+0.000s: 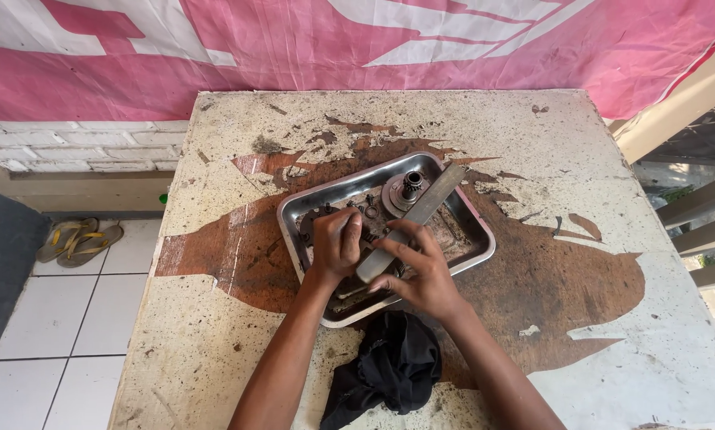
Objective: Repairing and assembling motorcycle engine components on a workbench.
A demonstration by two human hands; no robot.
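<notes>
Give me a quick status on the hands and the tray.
Right hand grips flat metal bar; left hand closed over small parts. Both over the metal tray; geared part inside. Black rag beside the tray.

the counter (532,159) is looking pretty rough, white paint peeling off to brown all over. a metal tray (293,209) is sitting mid-counter, a crumpled black rag (393,366) lying just below it.

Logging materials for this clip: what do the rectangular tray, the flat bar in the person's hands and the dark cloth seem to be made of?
Shiny rectangular metal tray: looks like stainless steel, with a mirror-like rim and a grimy floor. Flat grey metal bar: probably steel, with a dull, smooth face; the right hand holds its lower end. Crumpled black cloth: soft fabric, matte and folded; the fibre cannot be told.
</notes>
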